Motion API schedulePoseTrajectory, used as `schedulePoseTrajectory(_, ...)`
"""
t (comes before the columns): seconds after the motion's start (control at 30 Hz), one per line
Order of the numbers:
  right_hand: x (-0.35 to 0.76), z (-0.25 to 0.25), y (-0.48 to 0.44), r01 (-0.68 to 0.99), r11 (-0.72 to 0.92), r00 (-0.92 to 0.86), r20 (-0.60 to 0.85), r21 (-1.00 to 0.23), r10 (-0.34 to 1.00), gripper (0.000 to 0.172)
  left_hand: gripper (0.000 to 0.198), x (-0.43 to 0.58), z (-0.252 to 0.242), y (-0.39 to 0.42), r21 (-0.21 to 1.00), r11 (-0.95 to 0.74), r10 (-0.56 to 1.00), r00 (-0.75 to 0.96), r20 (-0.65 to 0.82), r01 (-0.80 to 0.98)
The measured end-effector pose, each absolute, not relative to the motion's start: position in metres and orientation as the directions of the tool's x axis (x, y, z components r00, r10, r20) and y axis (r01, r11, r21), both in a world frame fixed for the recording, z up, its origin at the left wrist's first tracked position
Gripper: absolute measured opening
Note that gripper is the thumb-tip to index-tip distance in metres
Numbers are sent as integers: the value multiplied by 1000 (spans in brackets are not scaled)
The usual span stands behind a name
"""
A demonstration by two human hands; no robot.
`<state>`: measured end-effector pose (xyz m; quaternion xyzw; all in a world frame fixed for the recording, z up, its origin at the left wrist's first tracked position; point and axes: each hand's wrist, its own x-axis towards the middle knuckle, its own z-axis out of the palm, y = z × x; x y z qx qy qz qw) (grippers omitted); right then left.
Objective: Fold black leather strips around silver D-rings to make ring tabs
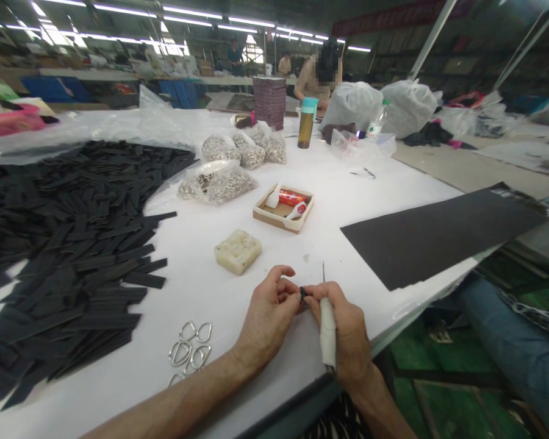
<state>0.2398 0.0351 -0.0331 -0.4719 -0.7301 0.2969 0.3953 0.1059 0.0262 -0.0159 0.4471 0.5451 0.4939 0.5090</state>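
Observation:
My left hand (pixel 272 314) is closed, pinching a small black strip (pixel 303 294) end-on; the fingers hide most of it. Fingertips of my right hand (pixel 350 329) touch the strip from the other side. That same hand is closed around an awl (pixel 328 335) with a pale wrapped handle, its thin metal spike pointing away from me. Several silver D-rings (pixel 181 352) lie on the table left of my left forearm. Beyond my left hand sits a pale, waxy-looking block (pixel 238 251).
A large pile of black strips (pixel 73 256) covers the left side. Farther off are an open box (pixel 296 227) with tubes, bags of metal rings (pixel 231 185), a bottle (pixel 306 125) and small scissors (pixel 363 174). A black sheet (pixel 430 235) lies right. A person (pixel 308 76) works across the table.

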Motion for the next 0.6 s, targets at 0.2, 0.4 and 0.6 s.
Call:
schedulePoseTrajectory(0.2,238,-30,33,458,423,-251,343,-782,905,7,23,108,-14,28,993,70,993,-100,-60,93)
schedulePoseTrajectory(0.4,235,-27,30,532,480,-214,438,-697,873,12,24,113,-11,32,982,59,995,-86,-44,180)
schedulePoseTrajectory(0.6,233,-30,30,509,403,-138,390,-761,910,7,28,116,-14,35,981,62,994,-96,-45,182)
